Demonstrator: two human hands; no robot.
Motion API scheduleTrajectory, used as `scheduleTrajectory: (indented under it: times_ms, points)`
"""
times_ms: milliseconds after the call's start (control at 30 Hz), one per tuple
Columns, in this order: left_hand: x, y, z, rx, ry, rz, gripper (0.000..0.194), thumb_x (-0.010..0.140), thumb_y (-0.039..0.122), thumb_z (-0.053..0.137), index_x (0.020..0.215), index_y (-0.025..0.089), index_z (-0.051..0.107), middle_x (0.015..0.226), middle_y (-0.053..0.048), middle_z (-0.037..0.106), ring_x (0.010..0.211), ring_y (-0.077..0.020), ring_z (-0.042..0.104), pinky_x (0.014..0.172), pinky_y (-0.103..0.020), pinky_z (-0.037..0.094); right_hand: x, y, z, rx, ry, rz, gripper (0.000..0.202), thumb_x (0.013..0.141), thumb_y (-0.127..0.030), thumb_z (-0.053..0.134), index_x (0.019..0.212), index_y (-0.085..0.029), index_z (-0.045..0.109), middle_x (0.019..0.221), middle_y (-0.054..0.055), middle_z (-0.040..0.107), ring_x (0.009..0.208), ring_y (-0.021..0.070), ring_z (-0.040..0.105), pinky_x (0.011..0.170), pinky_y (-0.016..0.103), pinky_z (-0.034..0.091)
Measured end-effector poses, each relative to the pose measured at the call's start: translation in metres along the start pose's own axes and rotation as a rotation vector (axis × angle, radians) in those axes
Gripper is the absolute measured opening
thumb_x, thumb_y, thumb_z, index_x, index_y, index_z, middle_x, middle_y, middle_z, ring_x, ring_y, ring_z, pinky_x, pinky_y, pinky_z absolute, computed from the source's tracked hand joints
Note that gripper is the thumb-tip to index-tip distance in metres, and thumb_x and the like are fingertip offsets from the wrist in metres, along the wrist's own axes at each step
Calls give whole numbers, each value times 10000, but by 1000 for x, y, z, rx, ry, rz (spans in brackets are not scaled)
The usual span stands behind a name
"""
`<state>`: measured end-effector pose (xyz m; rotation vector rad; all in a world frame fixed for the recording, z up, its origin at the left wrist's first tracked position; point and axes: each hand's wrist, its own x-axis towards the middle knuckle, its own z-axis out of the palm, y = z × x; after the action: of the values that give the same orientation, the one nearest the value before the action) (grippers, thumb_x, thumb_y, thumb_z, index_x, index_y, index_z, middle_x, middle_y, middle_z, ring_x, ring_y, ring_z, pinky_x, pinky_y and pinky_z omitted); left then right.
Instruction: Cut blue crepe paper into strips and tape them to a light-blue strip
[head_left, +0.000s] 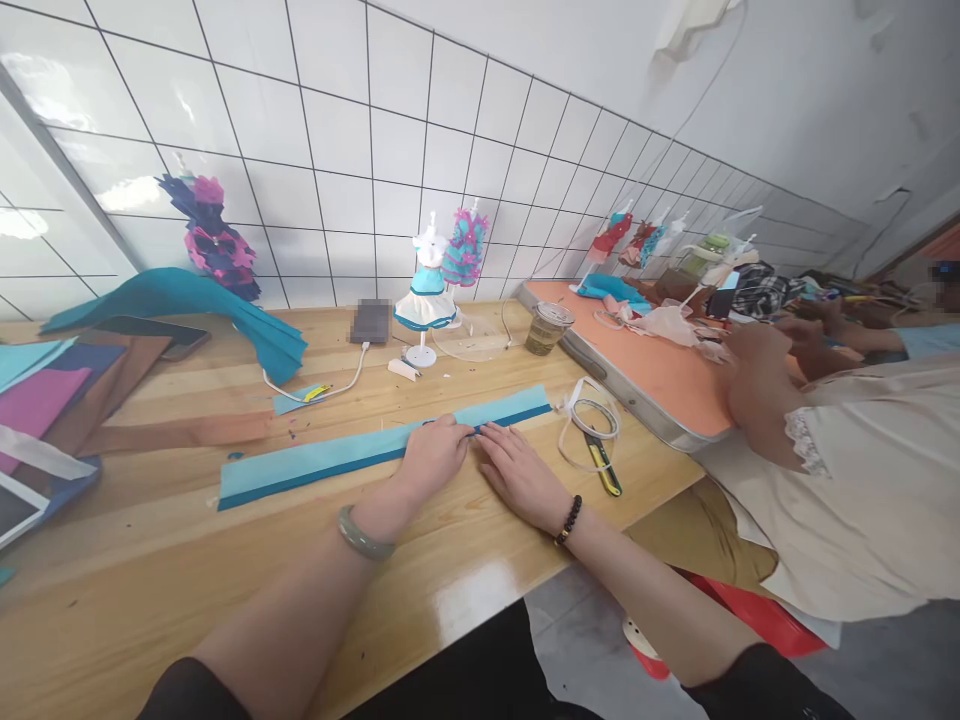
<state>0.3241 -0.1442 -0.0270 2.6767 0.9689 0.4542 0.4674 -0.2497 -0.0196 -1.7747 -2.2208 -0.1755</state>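
- Left hand (436,455): fingers bent and close together, tips on the near side of the blue strip (315,465), just left of the other hand; I cannot tell whether it pinches the fabric.
- Right hand (517,470): flatter, fingers together, tips on the same dark band; whether it grips anything, I cannot tell.
- The strip lies flat across the middle of the desk (150,590), its dark band facing the near edge (the rest is pale blue).
- Towards the desk's right edge, just past the strip's end, a white roll (596,418) partly overlaps a cutter (604,470).
- Behind the strip, a yellow blade (318,393) rests on a blue scrap (287,403).
- Near the far edge, a white stand (421,356) carries a small blue-and-white dress (426,285); a cup (546,332) stands by the far right corner.
- Towards the far left corner, teal cloth (180,295) bends over near a phone (157,338); coloured sheets (52,400) pile at the left.
- Beyond the right edge, a co-worker's hands (757,355) are over an orange table (652,375).
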Motion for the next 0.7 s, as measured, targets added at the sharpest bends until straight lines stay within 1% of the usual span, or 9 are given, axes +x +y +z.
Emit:
scheduleTrajectory:
  times_ms: [100, 233, 400, 533, 700]
  points:
    - [1, 0, 0, 9, -1, 6, 302, 877, 282, 359, 1038, 296, 615, 896, -15, 606, 815, -164, 583, 686, -269, 419, 1, 2, 1, 17, -111, 29, 444, 901, -282, 349, 1303, -100, 398, 1333, 144, 442, 1272, 218, 341, 1045, 454, 297]
    - [0, 1, -2, 8, -4, 5, 313, 881, 276, 351, 1053, 301, 611, 886, -19, 600, 824, -163, 580, 692, -266, 420, 1, 4, -2, 10, -153, 71, 471, 909, -330, 327, 1318, -104, 385, 1365, 134, 405, 1283, 215, 325, 1056, 442, 275]
    - [-1, 2, -4, -2, -24, -12, 312, 883, 289, 354, 1053, 300, 615, 900, -20, 603, 848, -167, 581, 714, -269, 423, -2, 18, -1, -24, -129, 140, 502, 907, -383, 316, 1321, -108, 383, 1357, 145, 414, 1285, 214, 324, 1054, 440, 270]
    - [0, 2, -4, -14, -38, -22, 315, 883, 300, 355, 1070, 303, 609, 917, -21, 602, 864, -170, 582, 732, -275, 426, -7, 38, 3, -56, -100, 186, 528, 904, -417, 309, 1322, -102, 381, 1341, 162, 430, 1279, 228, 334, 1044, 458, 279]
    - [0, 4, -6, -28, -68, -44, 325, 889, 306, 344, 1074, 298, 611, 929, -28, 602, 885, -168, 580, 756, -273, 426, -12, 64, 7, -83, -48, 273, 566, 900, -443, 297, 1311, -63, 384, 1338, 188, 423, 1272, 249, 344, 1030, 445, 307]
